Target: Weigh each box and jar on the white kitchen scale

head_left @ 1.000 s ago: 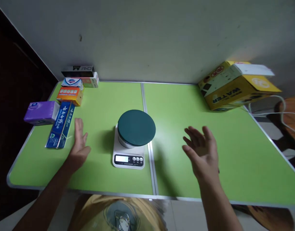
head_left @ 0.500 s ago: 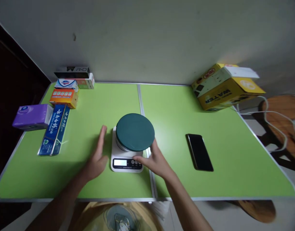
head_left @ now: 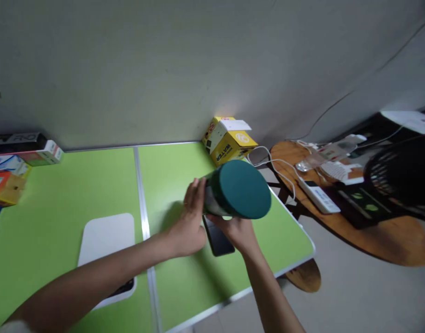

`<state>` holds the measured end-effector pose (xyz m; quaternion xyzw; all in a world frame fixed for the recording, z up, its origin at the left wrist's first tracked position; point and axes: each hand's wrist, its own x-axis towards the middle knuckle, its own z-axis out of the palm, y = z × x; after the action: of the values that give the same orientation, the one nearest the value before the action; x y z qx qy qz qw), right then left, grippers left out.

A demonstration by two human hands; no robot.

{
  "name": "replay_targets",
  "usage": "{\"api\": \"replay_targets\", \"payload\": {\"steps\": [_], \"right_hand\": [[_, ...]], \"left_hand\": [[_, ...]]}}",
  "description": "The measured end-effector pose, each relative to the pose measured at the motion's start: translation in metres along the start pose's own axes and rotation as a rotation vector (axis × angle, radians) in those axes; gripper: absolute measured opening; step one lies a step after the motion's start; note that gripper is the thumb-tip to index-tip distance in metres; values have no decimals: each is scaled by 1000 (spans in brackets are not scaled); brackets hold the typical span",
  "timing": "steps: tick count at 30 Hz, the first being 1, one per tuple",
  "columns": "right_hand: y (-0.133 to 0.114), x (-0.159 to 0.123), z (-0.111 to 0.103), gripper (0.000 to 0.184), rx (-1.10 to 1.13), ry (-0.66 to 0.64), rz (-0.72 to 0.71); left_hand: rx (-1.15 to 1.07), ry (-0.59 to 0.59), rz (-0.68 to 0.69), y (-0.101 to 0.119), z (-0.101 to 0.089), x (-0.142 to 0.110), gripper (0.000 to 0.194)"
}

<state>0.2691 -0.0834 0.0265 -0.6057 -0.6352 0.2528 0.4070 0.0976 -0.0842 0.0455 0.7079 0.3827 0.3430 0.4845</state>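
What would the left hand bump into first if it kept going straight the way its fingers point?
The left hand points up and away, its fingers already against the dark green round container. Past that, it would probably meet the yellow cardboard box by the wall, though depth is hard to judge.

You have one dark green round lid (head_left: 240,188), one white flat scale base (head_left: 106,240), one black phone (head_left: 218,238), one yellow cardboard box (head_left: 231,143), and two hands at work.
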Motion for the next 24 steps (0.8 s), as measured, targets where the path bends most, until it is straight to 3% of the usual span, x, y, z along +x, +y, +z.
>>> {"api": "replay_targets", "payload": {"steps": [5,9,15,24], "right_hand": [[104,52,-63,55,60,106,117],[164,90,-89,59,19,111,68],[207,131,-94,67,-22,91,72],[225,146,-81,65,-32,96,18]], "left_hand": [[-55,-100,-110,-17,90,126,110],[-118,-89,-215,-37,136,187,115],[-122,-22,-274,-63,153,226,113],[-114,103,-297,-67,157,234,112]]}}
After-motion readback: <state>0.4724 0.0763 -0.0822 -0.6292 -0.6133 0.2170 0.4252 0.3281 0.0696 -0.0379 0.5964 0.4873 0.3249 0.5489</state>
